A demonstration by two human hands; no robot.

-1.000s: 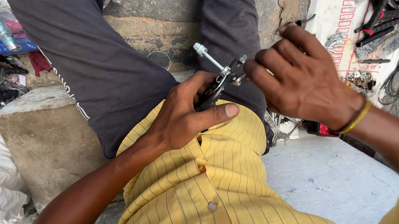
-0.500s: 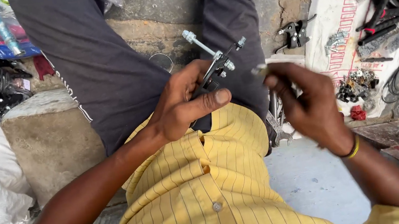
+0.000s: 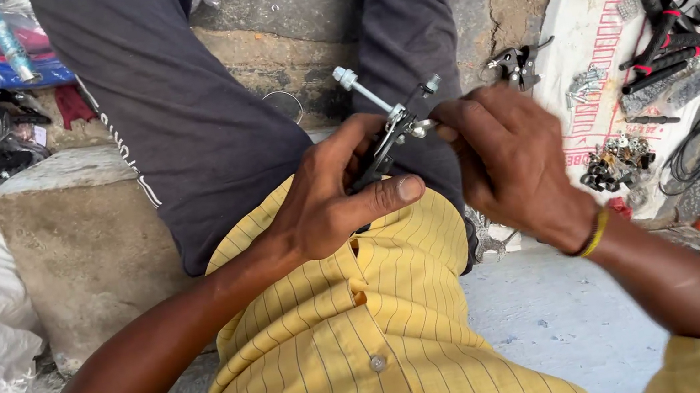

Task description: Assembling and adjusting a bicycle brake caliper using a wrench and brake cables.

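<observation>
Seated on the ground, legs in dark trousers [image 3: 189,110] stretched forward, yellow striped shirt [image 3: 364,351] below the view. Left hand [image 3: 336,194] is closed around the body of a small black-and-metal brake assembly [image 3: 394,120], thumb laid flat along its near side; it holds the part up over the lap, clear of the legs, probably so both ends stay reachable. A threaded bolt [image 3: 357,89] sticks out of the part, up and away from this hand. Right hand [image 3: 511,163] meets the same part from the other side, fingertips pinched together on its right end, seemingly working a small fitting there; exactly what they grip is hidden behind the fingers. Yellow band [image 3: 594,234] at that wrist. Beyond the right hand, a printed white sack [image 3: 591,13] lies spread on the stone floor as a parts mat: a similar caliper [image 3: 518,63], red-handled tools [image 3: 668,38], a heap of small metal fittings [image 3: 617,161], all within easy reach. Far off the left hand, a stone block [image 3: 79,237].
</observation>
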